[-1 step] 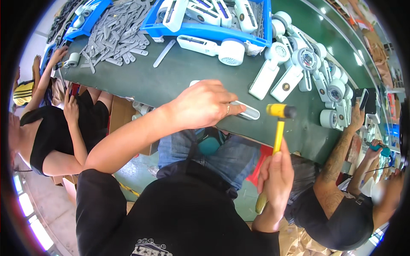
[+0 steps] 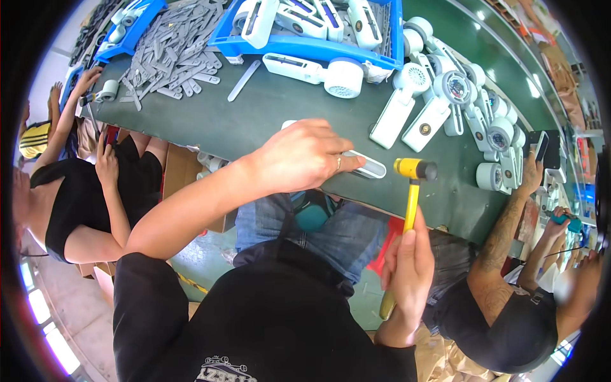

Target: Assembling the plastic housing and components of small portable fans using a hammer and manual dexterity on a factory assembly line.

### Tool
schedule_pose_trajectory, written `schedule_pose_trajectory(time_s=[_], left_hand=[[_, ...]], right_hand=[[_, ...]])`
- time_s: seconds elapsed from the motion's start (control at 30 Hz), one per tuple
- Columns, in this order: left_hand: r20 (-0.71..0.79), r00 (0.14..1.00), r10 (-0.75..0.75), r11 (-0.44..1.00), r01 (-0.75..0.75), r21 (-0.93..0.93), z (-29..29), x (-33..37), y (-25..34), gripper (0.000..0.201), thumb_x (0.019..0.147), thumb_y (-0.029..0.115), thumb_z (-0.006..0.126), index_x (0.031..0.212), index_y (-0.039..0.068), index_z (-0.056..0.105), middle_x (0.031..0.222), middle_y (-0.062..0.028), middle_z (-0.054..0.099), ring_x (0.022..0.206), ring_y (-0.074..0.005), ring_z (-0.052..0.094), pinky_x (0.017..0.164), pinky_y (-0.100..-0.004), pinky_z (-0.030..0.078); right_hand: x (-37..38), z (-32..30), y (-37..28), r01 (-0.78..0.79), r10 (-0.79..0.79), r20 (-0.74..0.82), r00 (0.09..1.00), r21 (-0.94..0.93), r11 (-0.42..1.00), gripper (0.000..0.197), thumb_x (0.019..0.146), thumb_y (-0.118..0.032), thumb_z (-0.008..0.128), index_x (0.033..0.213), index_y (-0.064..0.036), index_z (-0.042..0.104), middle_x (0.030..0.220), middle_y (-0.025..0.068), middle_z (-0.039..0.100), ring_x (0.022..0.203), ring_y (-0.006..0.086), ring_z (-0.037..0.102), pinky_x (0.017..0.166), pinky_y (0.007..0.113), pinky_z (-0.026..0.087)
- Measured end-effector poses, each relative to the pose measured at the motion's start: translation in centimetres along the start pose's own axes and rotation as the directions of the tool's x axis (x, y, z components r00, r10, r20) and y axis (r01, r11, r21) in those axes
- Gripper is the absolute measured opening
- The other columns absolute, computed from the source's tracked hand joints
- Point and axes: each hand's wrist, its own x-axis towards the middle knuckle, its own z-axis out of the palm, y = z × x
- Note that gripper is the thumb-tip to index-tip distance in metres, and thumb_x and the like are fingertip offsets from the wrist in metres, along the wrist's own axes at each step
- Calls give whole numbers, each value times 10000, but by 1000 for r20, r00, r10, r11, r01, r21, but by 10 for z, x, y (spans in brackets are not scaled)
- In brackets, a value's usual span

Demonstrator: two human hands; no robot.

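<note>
My left hand (image 2: 309, 156) is closed over a white handheld fan (image 2: 375, 170) lying at the table's near edge. Most of the fan is hidden under the hand; its rounded handle end with a grey inset sticks out to the right, beside my fingertips. In my right hand (image 2: 410, 270) is a small mallet (image 2: 415, 169), gripped by its yellow handle. The mallet's yellow and black head is raised to the right of the fan, apart from it. Beyond my left hand, a loose grey strip (image 2: 244, 81) lies on the table.
A blue bin (image 2: 305, 48) of white fans and grey strips stands at the back. Many grey strips (image 2: 172, 51) are heaped left of it. White fans (image 2: 426, 124) crowd the right side of the green table (image 2: 254, 118). Co-workers (image 2: 503, 280) sit close on both sides.
The mallet and my right hand have shifted very slightly left, with the mallet head a little lower. My left hand and the fan have not visibly moved.
</note>
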Motion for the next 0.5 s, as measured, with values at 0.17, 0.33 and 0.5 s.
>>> schedule_pose_trajectory(time_s=[0.17, 0.33, 0.5], left_hand=[[-11, 1000, 8, 1000, -9, -12, 4, 2, 1, 301, 804, 91, 810, 1104, 112, 825, 1046, -72, 781, 799, -238, 702, 740, -356, 560], [-48, 999, 2, 1000, -3, -21, 5, 1, 2, 294, 832, 144, 742, 1115, 117, 817, 928, -32, 739, 787, -226, 686, 741, -365, 517], [-63, 998, -17, 999, 14, -37, 6, 1, 0, 265, 844, 161, 753, 1098, 120, 818, 904, -27, 729, 778, -233, 684, 733, -374, 515]], right_hand=[[-1, 11, 15, -11, 10, -15, 1000, -63, 998, 520, 1149, -139, 447, 1658, -70, 367, 661, -53, 438, 542, 24, 400, 487, 215, 351], [-10, 8, 12, 76, -78, -39, 996, -54, 996, 522, 1143, -118, 450, 1656, -63, 367, 671, -31, 455, 575, 36, 420, 525, 238, 369], [-19, 4, 5, 149, -148, -38, 988, 12, 989, 528, 1138, -147, 470, 1650, -66, 367, 666, 20, 500, 566, 83, 478, 546, 283, 433]])
